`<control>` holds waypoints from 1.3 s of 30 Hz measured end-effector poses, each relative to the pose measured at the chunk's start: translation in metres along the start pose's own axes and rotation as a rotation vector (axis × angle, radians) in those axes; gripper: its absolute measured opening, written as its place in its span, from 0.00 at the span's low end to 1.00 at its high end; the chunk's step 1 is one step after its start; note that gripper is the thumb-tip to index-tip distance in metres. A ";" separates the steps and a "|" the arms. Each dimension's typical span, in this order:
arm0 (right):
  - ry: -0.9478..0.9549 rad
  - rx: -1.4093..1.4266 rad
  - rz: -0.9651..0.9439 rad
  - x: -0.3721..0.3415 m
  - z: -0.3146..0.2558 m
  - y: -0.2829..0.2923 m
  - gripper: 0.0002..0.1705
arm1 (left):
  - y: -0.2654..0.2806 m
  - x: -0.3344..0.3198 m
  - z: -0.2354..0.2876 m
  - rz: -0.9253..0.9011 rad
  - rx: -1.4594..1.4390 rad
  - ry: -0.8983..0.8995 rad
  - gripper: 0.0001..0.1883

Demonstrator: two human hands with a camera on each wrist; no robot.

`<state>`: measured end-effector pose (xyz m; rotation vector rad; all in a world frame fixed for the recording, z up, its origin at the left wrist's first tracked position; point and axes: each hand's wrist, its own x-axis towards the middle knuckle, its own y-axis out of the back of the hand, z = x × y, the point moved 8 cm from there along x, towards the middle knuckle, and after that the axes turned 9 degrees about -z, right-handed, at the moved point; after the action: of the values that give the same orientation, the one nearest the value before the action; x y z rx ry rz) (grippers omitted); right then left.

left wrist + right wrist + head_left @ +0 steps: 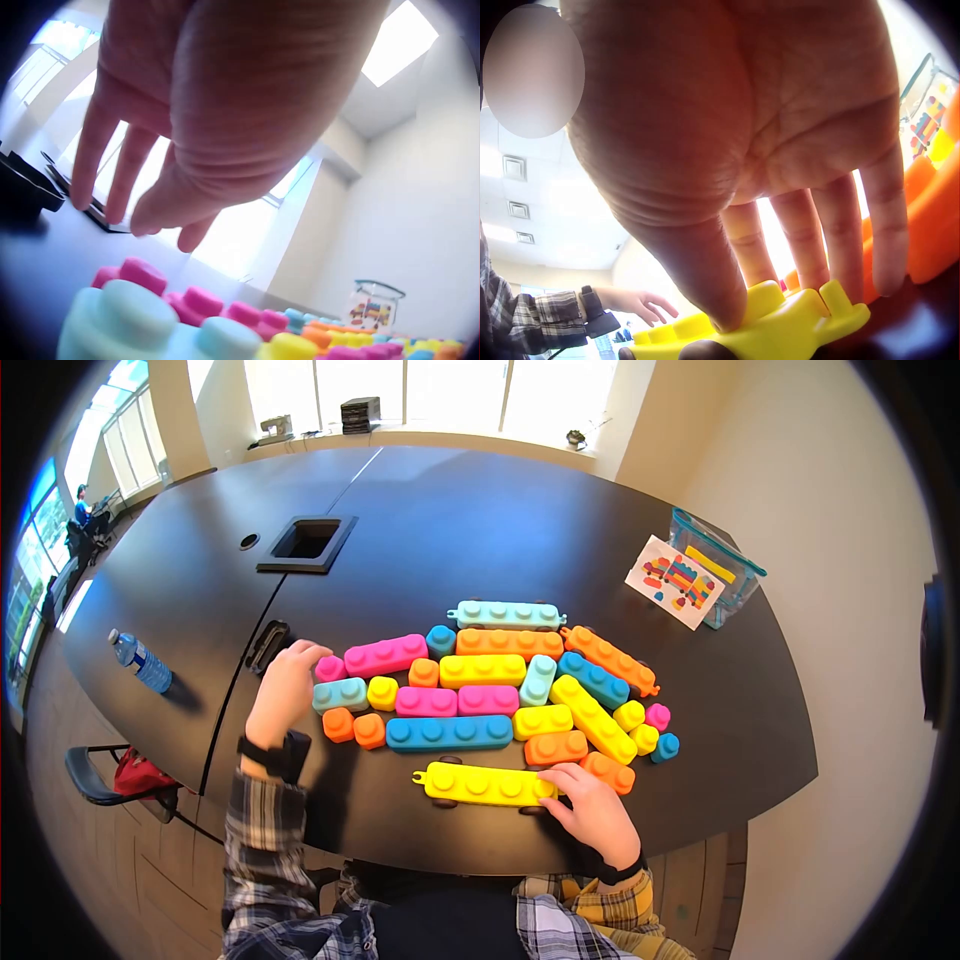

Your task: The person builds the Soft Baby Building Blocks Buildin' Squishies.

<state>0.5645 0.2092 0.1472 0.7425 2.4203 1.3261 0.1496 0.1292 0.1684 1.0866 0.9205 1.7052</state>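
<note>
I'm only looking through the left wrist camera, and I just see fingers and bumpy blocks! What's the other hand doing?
Observer: The right hand is pinching one end of a yellow wheeled base.
Operator: Ooh, wheels! Is there anything sticking up on the end it's pinching?
Observer: Yes, the right wrist view shows a little yellow peg sticking up there.
Operator: Cool! Is there a drink anywhere? I can't find one.
Observer: The head view shows a water bottle on the black table, off to the person's left.
</note>
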 end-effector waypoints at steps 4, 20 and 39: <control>-0.001 0.000 0.006 0.000 0.000 0.000 0.21 | -0.015 0.018 -0.020 -0.125 -0.010 -0.087 0.19; 0.019 0.019 0.021 -0.001 0.004 0.002 0.19 | 0.015 -0.044 0.099 -0.027 -0.483 -0.081 0.17; -0.030 0.054 -0.013 -0.001 0.004 -0.001 0.20 | -0.071 -0.065 0.160 -0.481 -0.579 -0.199 0.17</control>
<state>0.5673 0.2110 0.1443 0.7536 2.4414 1.2402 0.3333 0.1113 0.1414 0.5719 0.4605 1.3082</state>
